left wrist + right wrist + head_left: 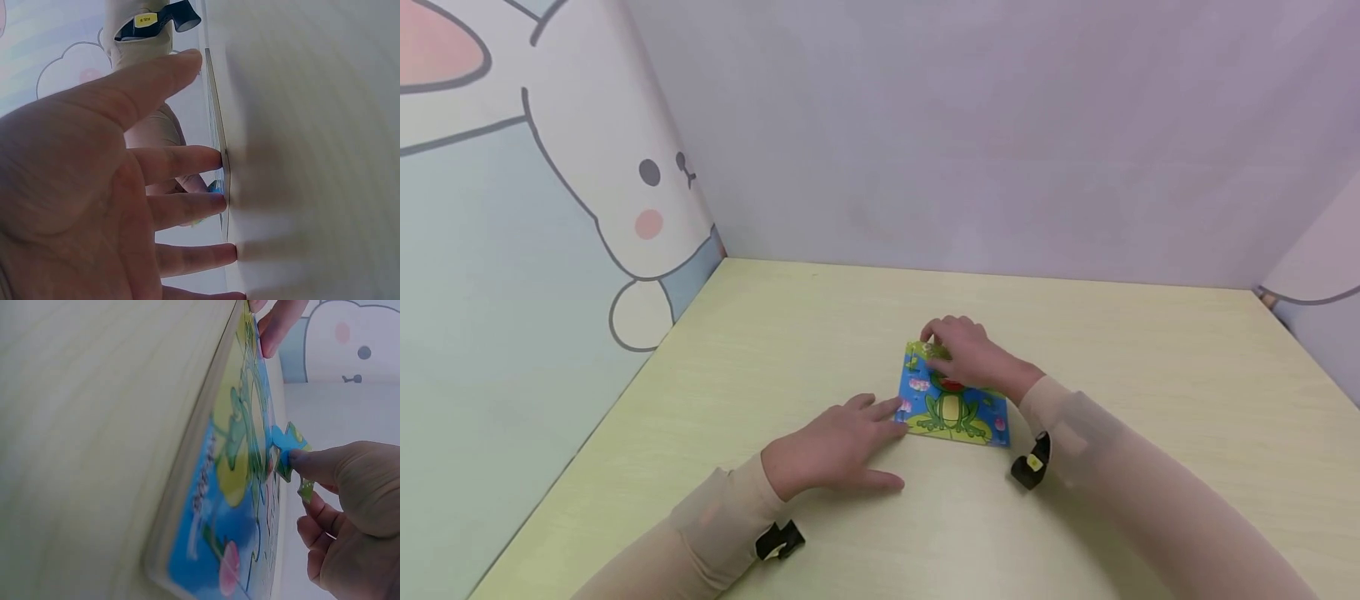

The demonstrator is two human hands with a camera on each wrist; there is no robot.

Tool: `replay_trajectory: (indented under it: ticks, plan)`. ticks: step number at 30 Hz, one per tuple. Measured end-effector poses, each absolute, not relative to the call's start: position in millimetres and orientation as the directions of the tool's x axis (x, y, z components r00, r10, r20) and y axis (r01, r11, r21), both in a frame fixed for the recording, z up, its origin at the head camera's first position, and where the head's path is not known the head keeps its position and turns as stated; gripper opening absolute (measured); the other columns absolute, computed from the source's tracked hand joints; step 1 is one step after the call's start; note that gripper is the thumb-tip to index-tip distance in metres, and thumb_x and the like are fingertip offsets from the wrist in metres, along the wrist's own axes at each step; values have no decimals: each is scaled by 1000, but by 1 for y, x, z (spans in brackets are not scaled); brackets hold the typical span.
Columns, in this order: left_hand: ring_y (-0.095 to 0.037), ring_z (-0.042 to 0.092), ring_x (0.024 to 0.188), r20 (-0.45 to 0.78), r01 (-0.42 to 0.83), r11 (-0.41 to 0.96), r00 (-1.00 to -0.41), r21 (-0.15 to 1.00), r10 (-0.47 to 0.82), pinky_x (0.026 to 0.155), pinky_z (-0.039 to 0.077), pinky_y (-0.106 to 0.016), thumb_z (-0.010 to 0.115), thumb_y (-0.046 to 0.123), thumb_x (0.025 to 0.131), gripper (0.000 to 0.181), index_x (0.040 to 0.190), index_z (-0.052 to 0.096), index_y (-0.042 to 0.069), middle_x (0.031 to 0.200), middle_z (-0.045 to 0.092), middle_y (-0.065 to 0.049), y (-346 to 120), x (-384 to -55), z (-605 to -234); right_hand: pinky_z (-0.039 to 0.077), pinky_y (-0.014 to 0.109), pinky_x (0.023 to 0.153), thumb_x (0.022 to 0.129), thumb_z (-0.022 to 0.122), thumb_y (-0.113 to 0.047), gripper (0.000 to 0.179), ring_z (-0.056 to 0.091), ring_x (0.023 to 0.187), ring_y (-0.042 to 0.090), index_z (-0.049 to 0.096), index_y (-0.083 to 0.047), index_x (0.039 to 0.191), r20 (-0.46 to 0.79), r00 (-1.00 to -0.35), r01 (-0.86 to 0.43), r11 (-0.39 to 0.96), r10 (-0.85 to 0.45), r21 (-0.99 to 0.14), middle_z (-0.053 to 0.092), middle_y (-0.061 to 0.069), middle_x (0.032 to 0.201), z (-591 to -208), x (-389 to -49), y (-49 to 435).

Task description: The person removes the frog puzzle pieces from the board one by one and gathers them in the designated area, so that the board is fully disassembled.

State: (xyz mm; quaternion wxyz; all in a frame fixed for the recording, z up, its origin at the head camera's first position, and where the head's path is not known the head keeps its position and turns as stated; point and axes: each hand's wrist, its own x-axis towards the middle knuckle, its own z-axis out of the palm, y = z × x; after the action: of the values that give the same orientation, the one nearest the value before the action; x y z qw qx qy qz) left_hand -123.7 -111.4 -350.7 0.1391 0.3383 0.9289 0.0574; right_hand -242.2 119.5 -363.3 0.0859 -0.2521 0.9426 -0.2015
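Observation:
A frog jigsaw puzzle (951,412) on a thin board lies flat on the table, with a green frog on a blue ground. My right hand (976,354) is over its far part, hiding some of the frog's head. In the right wrist view, thumb and fingers pinch a blue and green puzzle piece (289,449), lifted off the picture at a tilt. My left hand (838,446) lies spread to the left of the board. Its straight fingertips rest at the board's left edge, and the thumb points out along the table.
The pale wooden table (790,333) runs back to a plain light wall (970,142). On the left stands a panel (490,275) with a cartoon rabbit. Black wrist mounts (1031,461) sit on both beige sleeves (1120,458).

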Motion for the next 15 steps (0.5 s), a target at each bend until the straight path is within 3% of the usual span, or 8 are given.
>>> replay_trajectory:
  ticks: [5,8,12,15]
  plan:
    - [-45,44,147,-217,614,763,-732,202,646,110,50,-57,73,55,94,66,147,61,17,166,43,-9,-112,-124,-352,40,59,109,104,65,-19,25,59,113,32,60,-12,128,-49,-866,-408,759,-498,-508,69,11,119,-364,-241,122]
    - [-44,44,147,-213,617,761,-731,202,649,109,50,-56,73,54,94,66,147,62,17,166,44,-9,-113,-124,-352,45,55,108,107,60,-18,23,63,110,29,59,-13,129,-57,-864,-389,736,-500,-554,70,11,120,-364,-241,123]
    - [-43,44,147,-212,617,760,-730,204,650,110,50,-56,73,54,94,66,147,62,17,166,44,-8,-113,-125,-353,54,46,98,109,56,-19,23,62,106,25,59,-14,131,-59,-868,-351,693,-494,-630,68,9,119,-364,-240,125]
    - [-42,44,148,-215,615,760,-730,210,649,110,50,-56,73,54,94,66,147,61,17,166,43,-8,-113,-125,-353,54,43,93,109,55,-18,24,61,104,25,60,-11,132,-30,-869,-354,663,-494,-659,68,9,116,-363,-239,129]
